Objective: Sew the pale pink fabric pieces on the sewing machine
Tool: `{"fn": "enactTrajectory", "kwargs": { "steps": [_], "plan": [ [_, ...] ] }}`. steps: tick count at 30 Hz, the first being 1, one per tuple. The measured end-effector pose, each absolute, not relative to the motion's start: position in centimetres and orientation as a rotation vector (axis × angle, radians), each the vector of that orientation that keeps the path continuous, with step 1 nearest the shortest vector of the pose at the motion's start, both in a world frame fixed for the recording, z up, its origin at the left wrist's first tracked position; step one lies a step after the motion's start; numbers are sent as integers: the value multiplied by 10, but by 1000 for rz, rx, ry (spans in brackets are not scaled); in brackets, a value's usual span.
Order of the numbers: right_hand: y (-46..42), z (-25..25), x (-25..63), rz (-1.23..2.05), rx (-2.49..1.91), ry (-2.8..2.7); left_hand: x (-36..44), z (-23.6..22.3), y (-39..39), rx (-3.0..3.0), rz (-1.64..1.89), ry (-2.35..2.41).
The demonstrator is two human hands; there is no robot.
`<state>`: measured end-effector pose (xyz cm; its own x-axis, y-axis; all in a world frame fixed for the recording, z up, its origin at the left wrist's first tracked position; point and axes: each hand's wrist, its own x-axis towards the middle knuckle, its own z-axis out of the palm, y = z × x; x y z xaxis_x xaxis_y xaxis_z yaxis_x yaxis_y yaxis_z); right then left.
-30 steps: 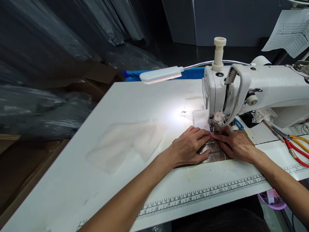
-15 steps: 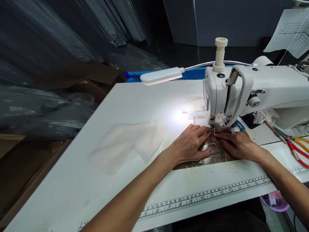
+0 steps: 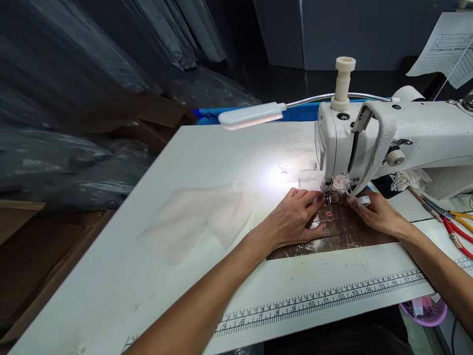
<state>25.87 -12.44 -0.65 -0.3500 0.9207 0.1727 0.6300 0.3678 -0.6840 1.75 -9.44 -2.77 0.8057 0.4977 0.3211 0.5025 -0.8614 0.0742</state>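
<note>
My left hand (image 3: 295,217) lies palm down, fingers stretched toward the presser foot (image 3: 331,198) of a white sewing machine (image 3: 421,123), thumb spread on a shiny brown sheet (image 3: 295,250). Right of the foot, my right hand (image 3: 380,214) has its thumb and finger drawn together beside the machine's small white knob (image 3: 363,201); what they pinch is hidden. A pale pink ruffled rosette (image 3: 340,182) sits by the needle area. Sheer pale fabric (image 3: 199,217) lies on the table left of my left hand.
A lit lamp (image 3: 253,116) reaches over the white table (image 3: 111,276). Red-handled scissors (image 3: 456,236), yellow-handled scissors (image 3: 461,217) and white lace (image 3: 404,181) lie at the right. A printed ruler (image 3: 314,304) runs along the front edge. A purple basket (image 3: 430,318) hangs below.
My right hand has moved right, away from the presser foot, uncovering more of the brown sheet. My left hand stays by the foot. The view has shifted slightly.
</note>
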Motion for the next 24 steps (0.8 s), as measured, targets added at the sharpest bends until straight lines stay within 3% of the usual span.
{"fn": "enactTrajectory", "kwargs": {
  "steps": [13,19,24],
  "plan": [
    [-132,-10,255,655,-1374,-2000,21,-34,-99,-2698,-957,-1109],
    [-139,-22,253,458,-1343,-2108,22,-28,-90,-2780,-817,-1041],
    [-140,-36,252,265,-1276,-2178,24,-18,-27,-2843,-612,-1140]
  ]
}}
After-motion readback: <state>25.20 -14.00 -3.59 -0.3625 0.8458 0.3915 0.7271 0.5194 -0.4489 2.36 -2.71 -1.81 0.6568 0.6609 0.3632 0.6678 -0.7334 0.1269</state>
